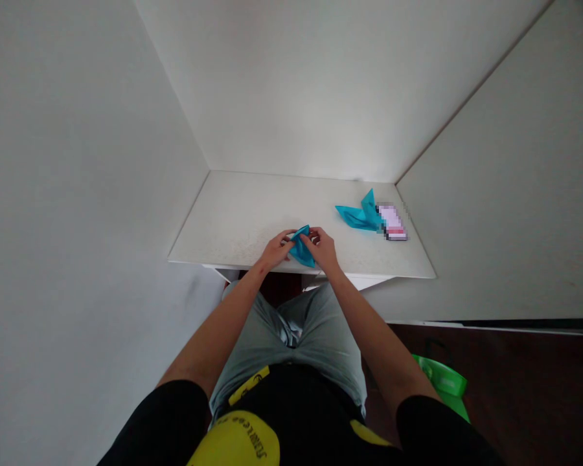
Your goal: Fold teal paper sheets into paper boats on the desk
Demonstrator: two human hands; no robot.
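Near the front edge of a white tabletop (233, 213), both my hands grip a folded piece of blue paper (302, 251). My left hand (275, 250) pinches its left side, thumb on the near face. From the other side my right hand (322, 248) closes on the upper right part, its thumb pressed to the paper. The fingers behind the paper are partly hidden. Farther right lies a second blue folded paper (362, 217) with two pointed ends, its right tip against a pixelated phone-like object (393, 223).
White walls (301, 90) enclose the table at the back, left and right. My legs (315, 323) are below the front edge. On the dark floor at the lower right stands a bright green plastic object (447, 378), partly hidden by my right arm.
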